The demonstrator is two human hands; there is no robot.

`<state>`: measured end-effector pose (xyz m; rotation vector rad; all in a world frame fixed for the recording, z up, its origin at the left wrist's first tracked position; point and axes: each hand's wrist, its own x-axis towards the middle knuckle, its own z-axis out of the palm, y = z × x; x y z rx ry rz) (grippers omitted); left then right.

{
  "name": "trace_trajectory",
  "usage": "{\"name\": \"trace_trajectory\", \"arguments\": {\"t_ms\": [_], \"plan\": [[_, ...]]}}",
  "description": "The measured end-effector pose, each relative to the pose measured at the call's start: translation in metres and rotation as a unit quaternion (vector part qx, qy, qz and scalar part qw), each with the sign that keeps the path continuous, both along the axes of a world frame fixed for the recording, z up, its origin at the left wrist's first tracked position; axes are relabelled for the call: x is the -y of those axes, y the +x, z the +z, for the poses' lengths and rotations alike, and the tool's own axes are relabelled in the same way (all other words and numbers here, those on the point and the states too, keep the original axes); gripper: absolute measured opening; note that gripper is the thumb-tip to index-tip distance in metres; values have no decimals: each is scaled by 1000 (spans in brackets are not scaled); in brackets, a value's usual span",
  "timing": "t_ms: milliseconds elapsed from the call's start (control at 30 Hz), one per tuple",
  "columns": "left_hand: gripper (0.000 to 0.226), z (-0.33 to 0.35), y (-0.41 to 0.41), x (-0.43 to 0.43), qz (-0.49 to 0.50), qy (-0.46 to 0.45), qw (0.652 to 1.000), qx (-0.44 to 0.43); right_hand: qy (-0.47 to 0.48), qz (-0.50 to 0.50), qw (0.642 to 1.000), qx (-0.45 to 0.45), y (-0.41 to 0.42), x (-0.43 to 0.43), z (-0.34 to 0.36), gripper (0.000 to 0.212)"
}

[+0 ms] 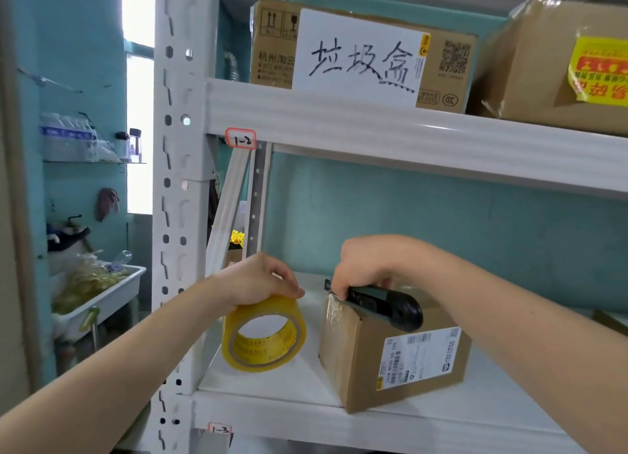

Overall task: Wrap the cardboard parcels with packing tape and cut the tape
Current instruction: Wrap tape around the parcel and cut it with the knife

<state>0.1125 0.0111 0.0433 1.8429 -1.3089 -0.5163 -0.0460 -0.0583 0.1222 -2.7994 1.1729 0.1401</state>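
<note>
Now my right hand (367, 267) grips the utility knife (380, 302) at the parcel (390, 355) edge, my left hand (258, 280) holds the tape roll (263, 334); a slipping blade could gash the cardboard.

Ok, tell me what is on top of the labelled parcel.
The right hand holds a black utility knife against the top edge of the parcel, by shiny clear tape. Hand and knife cover most of the top.

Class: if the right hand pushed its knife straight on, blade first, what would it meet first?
Probably the left hand, whose fingers grip the tape roll, just past the knife tip; depth is unclear.
</note>
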Motion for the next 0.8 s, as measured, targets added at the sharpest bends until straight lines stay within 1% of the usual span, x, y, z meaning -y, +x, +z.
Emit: {"name": "trace_trajectory", "arguments": {"t_ms": [167, 233, 333, 400, 467, 533, 600, 633, 667, 733, 800], "plan": [[15, -1, -1, 0, 6, -1, 1000, -13, 31, 7, 999, -5, -6, 2, 1, 23], [16, -1, -3, 1, 10, -7, 1000, -1, 36, 9, 999, -3, -8, 3, 0, 24], [18, 0, -9, 4, 17, -31, 999, 32, 78, 10, 997, -1, -14, 6, 1, 22], [17, 3, -9, 4, 30, -42, 998, 45, 96, 20, 995, -21, -17, 7, 6, 22], [13, 7, -5, 0, 42, -48, 997, 52, 107, 34, 992, -61, -19, 8, 12, 25], [11, 11, 0, -9, 22, -41, 997, 58, 127, 35, 989, -63, -20, 8, 15, 30], [10, 15, 0, -19, -1, -39, 998, 51, 178, 26, 984, -17, -22, 11, 17, 38], [10, 16, -1, -23, -4, -44, 998, 45, 202, 22, 979, 11, -24, 13, 18, 38], [11, 17, -2, -26, -3, -52, 998, 40, 221, 21, 974, 40, -28, 17, 20, 35], [11, 19, -4, -33, 3, -65, 997, 32, 214, 25, 970, 110, -39, 26, 25, 25], [11, 21, -7, -39, 4, -70, 997, 20, 173, 21, 970, 172, -49, 38, 27, 21]]}}
